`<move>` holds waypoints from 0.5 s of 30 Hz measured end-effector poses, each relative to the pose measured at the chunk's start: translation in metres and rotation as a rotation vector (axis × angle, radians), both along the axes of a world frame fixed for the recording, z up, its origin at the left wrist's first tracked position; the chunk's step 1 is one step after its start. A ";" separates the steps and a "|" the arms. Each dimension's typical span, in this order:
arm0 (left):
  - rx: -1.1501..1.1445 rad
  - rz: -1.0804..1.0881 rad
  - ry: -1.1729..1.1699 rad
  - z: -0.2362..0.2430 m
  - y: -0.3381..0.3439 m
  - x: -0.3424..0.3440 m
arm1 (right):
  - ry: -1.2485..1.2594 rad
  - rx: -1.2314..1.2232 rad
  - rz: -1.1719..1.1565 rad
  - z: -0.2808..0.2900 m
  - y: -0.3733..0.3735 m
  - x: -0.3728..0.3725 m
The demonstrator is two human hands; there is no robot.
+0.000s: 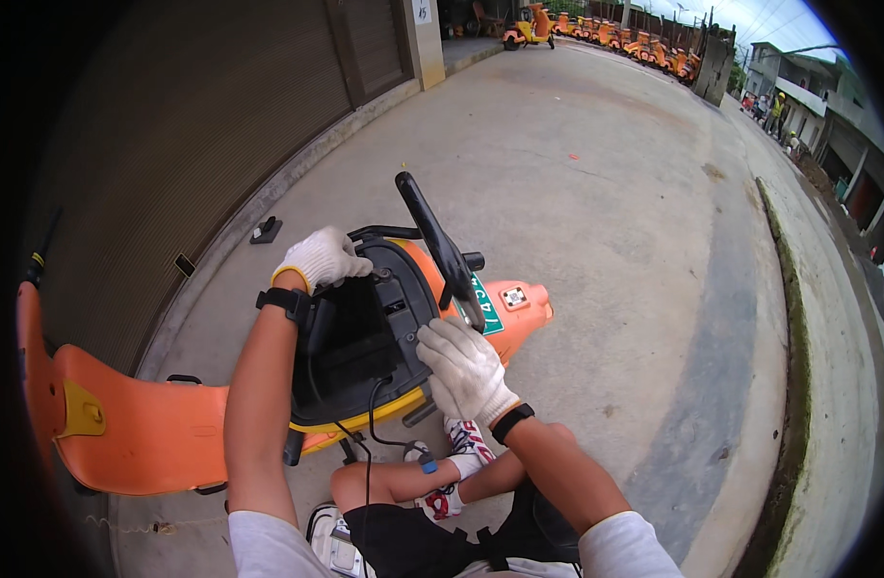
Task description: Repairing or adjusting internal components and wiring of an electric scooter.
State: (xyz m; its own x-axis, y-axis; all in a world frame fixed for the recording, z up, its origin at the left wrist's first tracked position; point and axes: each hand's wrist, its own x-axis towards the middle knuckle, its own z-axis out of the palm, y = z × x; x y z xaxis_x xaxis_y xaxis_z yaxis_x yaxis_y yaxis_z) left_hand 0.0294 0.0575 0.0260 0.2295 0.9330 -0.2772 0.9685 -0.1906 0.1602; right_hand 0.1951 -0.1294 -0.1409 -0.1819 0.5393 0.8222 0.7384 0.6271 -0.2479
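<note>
My left hand, in a white knit glove, has bent fingers at the upper left corner of an orange scooter's open black compartment; what they hold is unclear. My right hand, also gloved, curls over the compartment's right edge, just below an upright black bar; what lies under its fingers is hidden. A green plate is behind the bar. A black cable hangs over the near rim toward my crossed legs. An orange seat shell with a yellow piece lies to the left.
A brown roller shutter runs along the left, with a small dark object at its foot. Orange scooters line the back. A curb edges the concrete at right; people stand down the street. A white device is beside me.
</note>
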 end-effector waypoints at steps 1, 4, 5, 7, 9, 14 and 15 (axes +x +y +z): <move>0.035 -0.028 0.010 0.000 0.002 -0.001 | 0.005 0.007 0.001 0.001 0.000 -0.001; 0.100 -0.071 0.025 -0.006 0.004 -0.007 | 0.006 0.002 0.003 0.004 -0.002 -0.002; 0.071 -0.087 0.008 -0.007 0.002 -0.009 | 0.005 0.002 0.004 0.004 -0.001 -0.003; -0.042 -0.050 -0.074 -0.010 -0.005 -0.013 | 0.039 0.015 0.006 0.001 0.000 -0.004; -0.218 0.000 -0.286 -0.022 -0.014 -0.020 | 0.040 0.017 0.001 0.001 -0.001 -0.001; -0.449 0.079 -0.738 -0.053 -0.047 -0.012 | 0.055 0.027 0.002 -0.001 -0.002 0.003; -0.452 0.130 -0.797 -0.061 -0.048 -0.005 | 0.055 0.026 -0.001 -0.002 -0.002 0.002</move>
State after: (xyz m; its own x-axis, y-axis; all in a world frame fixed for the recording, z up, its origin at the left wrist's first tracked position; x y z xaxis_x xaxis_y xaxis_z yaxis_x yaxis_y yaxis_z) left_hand 0.0240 0.0099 -0.0348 0.4098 0.8063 -0.4266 0.5494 0.1551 0.8211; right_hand 0.1968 -0.1313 -0.1431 -0.1351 0.5182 0.8445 0.7249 0.6328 -0.2723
